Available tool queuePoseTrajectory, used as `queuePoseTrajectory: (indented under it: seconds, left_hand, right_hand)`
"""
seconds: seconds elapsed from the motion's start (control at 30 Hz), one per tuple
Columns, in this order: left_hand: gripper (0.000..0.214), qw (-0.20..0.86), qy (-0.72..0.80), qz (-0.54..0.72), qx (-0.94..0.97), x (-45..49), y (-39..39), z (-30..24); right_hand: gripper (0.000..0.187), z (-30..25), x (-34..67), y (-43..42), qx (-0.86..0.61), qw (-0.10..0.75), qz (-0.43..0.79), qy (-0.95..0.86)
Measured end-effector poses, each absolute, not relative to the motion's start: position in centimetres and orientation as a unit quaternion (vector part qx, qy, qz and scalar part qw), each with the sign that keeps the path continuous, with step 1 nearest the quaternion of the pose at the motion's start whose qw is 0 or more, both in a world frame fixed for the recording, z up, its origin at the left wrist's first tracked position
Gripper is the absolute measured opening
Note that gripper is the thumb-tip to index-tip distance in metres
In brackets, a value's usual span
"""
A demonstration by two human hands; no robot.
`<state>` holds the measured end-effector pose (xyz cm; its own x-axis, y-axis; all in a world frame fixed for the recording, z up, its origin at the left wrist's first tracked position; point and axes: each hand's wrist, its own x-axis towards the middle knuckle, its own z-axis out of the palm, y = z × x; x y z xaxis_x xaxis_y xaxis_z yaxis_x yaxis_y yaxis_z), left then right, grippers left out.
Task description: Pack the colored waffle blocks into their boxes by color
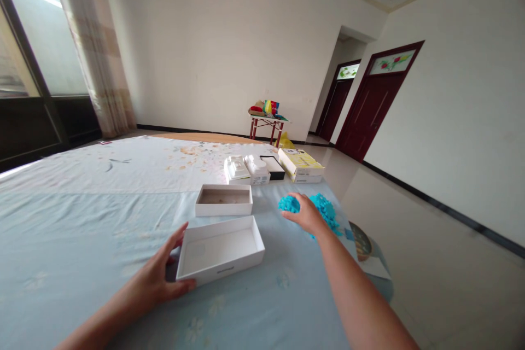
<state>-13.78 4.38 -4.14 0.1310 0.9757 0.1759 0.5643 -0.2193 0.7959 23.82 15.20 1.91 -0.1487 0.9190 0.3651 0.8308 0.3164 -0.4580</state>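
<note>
With its thumb on the near side and its fingers at the far corner, my left hand (pixel 158 276) grips the left end of a shallow white box (pixel 221 273). This box has no lid on and lies on the cloth with its white inside showing. My right hand (pixel 305 214) is closed around a clump of bright blue crumbly material (pixel 289 204), to the right of the boxes. Just beyond that wrist is a larger heap of blue material (pixel 325 209), partly hidden by my hand and forearm.
A second open white box (pixel 223 210) with a brownish inside stands behind the first. Farther back are white moulded pieces (pixel 237 168), a black-rimmed box (pixel 275 169) and a yellow-white box (pixel 301 164). The tablecloth (pixel 102 229) drops at the right, near a stool (pixel 363 243).
</note>
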Motion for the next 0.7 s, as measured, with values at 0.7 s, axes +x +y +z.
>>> queuePoseTrajectory:
  seconds: [0.7]
  left_hand:
    - [0.098,0.279,0.56,0.361,0.691,-14.0,4.2,-4.3]
  right_hand:
    - [0.08,-0.6,20.8,13.7,-0.541,0.202,0.191,-0.793]
